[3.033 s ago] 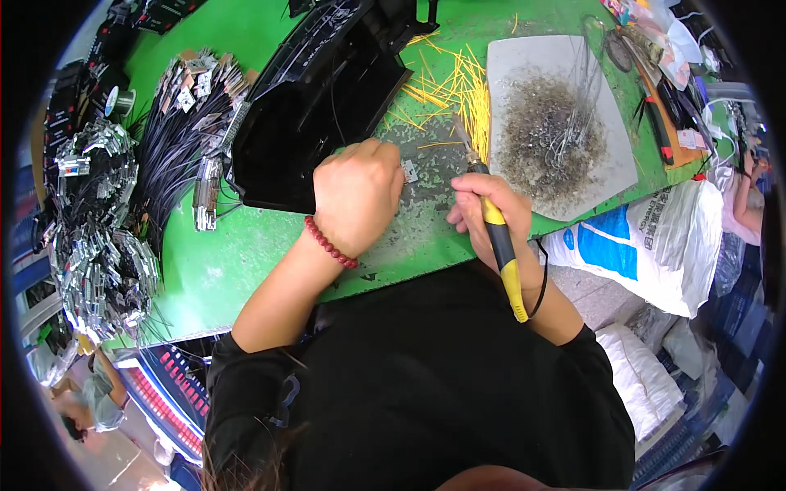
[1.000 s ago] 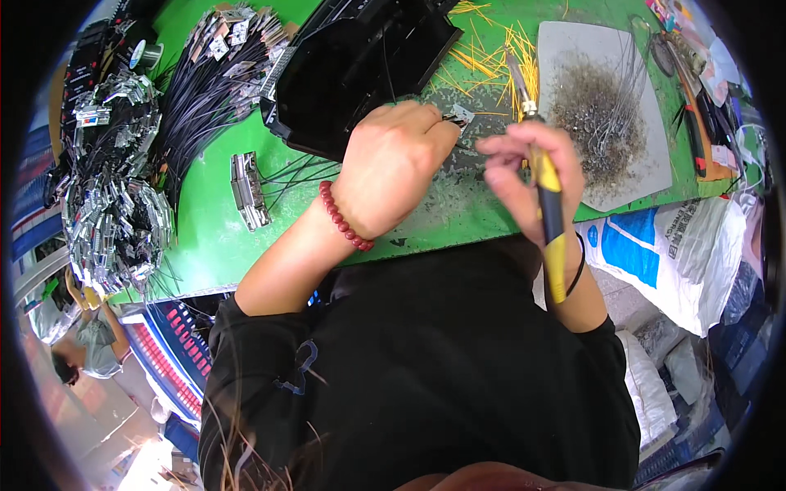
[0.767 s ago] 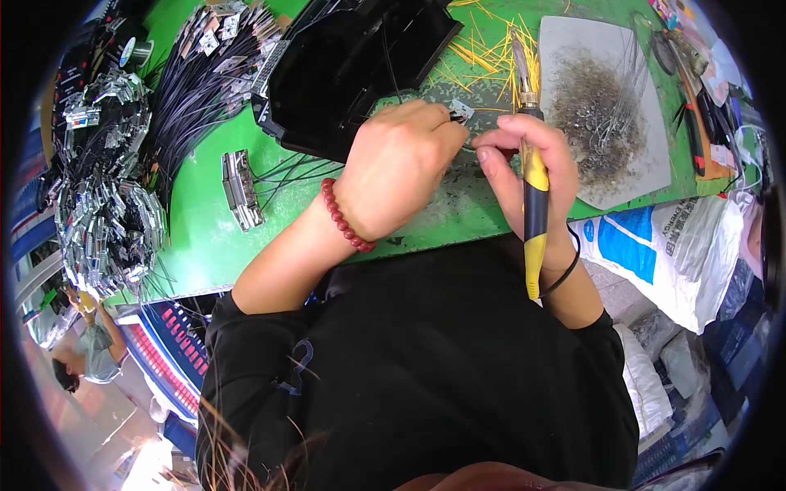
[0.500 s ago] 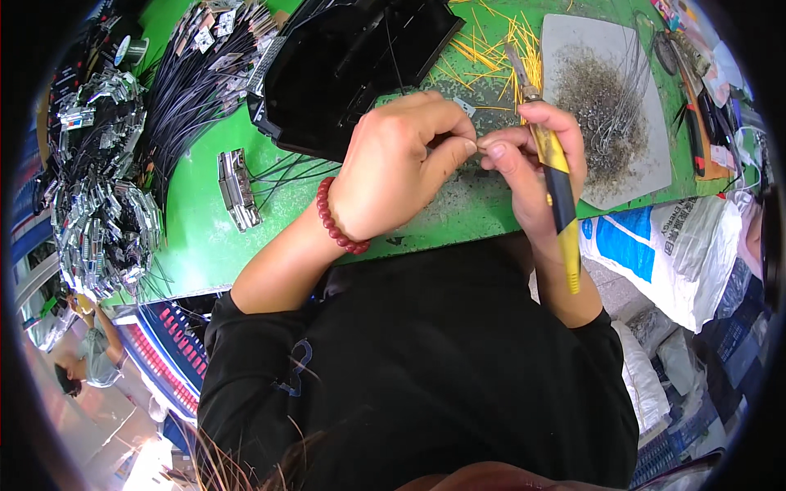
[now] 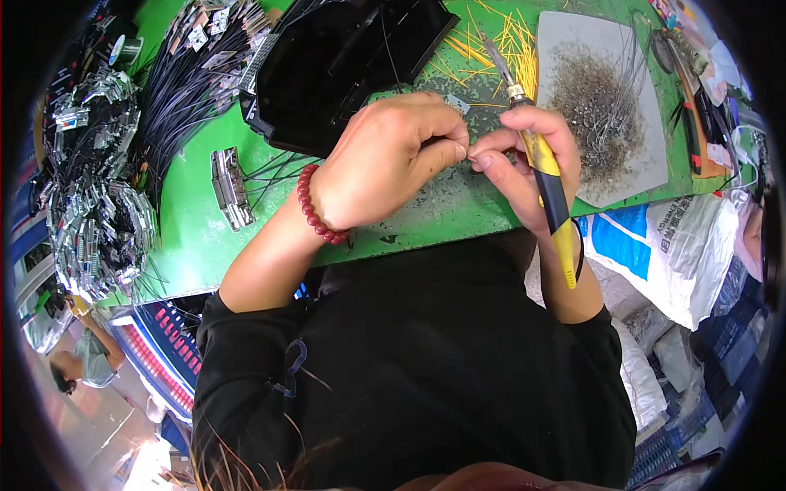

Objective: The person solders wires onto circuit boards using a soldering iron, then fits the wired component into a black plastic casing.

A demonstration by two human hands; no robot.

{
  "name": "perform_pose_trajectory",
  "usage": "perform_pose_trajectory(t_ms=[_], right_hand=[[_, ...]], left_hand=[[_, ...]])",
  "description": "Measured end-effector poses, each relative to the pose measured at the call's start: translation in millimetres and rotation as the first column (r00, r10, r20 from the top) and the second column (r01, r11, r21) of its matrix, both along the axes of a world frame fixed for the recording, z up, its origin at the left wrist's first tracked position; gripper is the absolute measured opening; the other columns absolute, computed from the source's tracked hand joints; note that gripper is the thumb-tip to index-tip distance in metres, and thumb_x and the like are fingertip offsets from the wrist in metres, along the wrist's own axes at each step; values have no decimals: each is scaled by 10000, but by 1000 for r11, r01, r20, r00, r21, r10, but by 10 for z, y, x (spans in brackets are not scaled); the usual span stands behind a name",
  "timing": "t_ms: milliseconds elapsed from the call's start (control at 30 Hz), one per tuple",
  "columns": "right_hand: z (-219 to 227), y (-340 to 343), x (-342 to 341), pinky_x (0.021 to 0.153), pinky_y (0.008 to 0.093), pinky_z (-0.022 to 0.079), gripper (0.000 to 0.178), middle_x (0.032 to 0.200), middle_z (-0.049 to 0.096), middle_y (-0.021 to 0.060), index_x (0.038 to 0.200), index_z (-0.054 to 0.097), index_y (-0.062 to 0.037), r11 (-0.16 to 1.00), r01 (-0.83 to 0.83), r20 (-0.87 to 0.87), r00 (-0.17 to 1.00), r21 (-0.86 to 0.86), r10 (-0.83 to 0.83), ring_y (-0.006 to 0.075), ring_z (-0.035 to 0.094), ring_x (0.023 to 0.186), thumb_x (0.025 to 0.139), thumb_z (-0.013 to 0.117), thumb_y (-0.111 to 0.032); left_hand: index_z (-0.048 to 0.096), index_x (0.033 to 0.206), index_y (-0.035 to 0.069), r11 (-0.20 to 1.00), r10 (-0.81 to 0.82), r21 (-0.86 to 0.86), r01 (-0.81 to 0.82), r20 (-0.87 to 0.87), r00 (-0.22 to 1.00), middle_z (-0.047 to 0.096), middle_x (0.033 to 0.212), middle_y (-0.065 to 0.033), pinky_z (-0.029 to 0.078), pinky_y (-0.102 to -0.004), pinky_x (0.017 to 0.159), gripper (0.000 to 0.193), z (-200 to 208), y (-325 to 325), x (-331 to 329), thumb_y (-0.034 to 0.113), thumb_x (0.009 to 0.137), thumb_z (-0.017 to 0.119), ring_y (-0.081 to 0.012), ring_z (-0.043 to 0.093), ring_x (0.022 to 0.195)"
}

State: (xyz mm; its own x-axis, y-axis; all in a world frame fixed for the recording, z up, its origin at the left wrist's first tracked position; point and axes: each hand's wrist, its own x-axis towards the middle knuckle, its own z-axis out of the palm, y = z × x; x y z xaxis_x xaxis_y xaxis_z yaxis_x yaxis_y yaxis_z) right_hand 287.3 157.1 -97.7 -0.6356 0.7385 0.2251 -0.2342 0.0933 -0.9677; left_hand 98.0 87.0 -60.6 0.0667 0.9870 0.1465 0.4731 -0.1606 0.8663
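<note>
My right hand (image 5: 544,155) is wrapped round a soldering iron (image 5: 547,184) with a yellow and black handle, its metal tip pointing up and away. The thumb and a finger of that hand also pinch at a spot touching my left fingertips. My left hand (image 5: 401,147) is closed in a pinch there; what it holds is too small or hidden to name. Just beyond my fingers lies a small pale piece (image 5: 457,104), partly covered. A metal connector shell (image 5: 232,188) with thin black wires rests on the green table (image 5: 192,262), left of my left wrist.
A black plastic housing (image 5: 319,90) stands behind my left hand. Yellow tubing pieces (image 5: 524,49) lie beside a grey board (image 5: 655,168) covered in dark scraps. Black cables (image 5: 176,114), metal shells (image 5: 94,237) and a solder spool (image 5: 125,51) fill the left side. Another person (image 5: 86,360) is at lower left.
Both hands have shifted slightly left, still meeting at the fingertips. The soldering iron's tip has tilted a little further left. My grips look the same.
</note>
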Motion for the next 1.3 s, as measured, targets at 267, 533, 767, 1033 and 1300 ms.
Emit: perform_pose_trajectory(t_ms=[267, 533, 767, 1033, 1300], right_hand=[[-116, -26, -57, 546, 176, 378, 453, 831, 648, 67, 1176, 465, -68, 919, 103, 25, 992, 381, -122, 92, 604, 725, 798, 671, 73], [-72, -94, 67, 671, 223, 508, 269, 864, 690, 97, 1186, 512, -3, 963, 264, 58, 962, 59, -267, 106, 636, 738, 927, 581, -32], [-45, -26, 412, 513, 186, 373, 602, 762, 666, 110, 1283, 519, 56, 968, 239, 220, 943, 71, -249, 66, 500, 564, 986, 430, -459], [-248, -47, 452, 541, 211, 395, 372, 874, 617, 102, 1006, 592, 73, 919, 368, 69, 922, 141, -380, 94, 520, 649, 860, 638, -266], [-278, -56, 417, 568, 205, 367, 222, 751, 556, 22, 921, 564, -8, 927, 329, 95, 932, 180, -349, 63, 469, 622, 810, 704, -138]], left_hand=[[635, 839, -4, 1000, 4, -24, -3, 44, 999, 602, 757, -92, 468, -309, 652, 53, -26, -10, 33, 19, 804, 668, -223, 588, 714], [617, 835, 10, 977, 198, 131, -169, -260, 945, 615, 896, -95, 493, -344, 630, 72, -81, 34, 145, 23, 786, 668, -286, 611, 730], [627, 826, 37, 974, 222, 74, -215, -509, 832, 621, 867, -90, 505, -370, 631, 59, -298, 149, 155, 88, 813, 654, -314, 627, 755], [629, 820, 31, 983, 168, 7, -185, -454, 875, 623, 857, -89, 502, -390, 639, 78, -309, 216, 88, 101, 811, 662, -324, 624, 757], [638, 821, 26, 988, 126, -27, -155, -460, 879, 627, 855, -91, 506, -391, 652, 80, -305, 262, 55, 102, 808, 659, -320, 628, 772]])
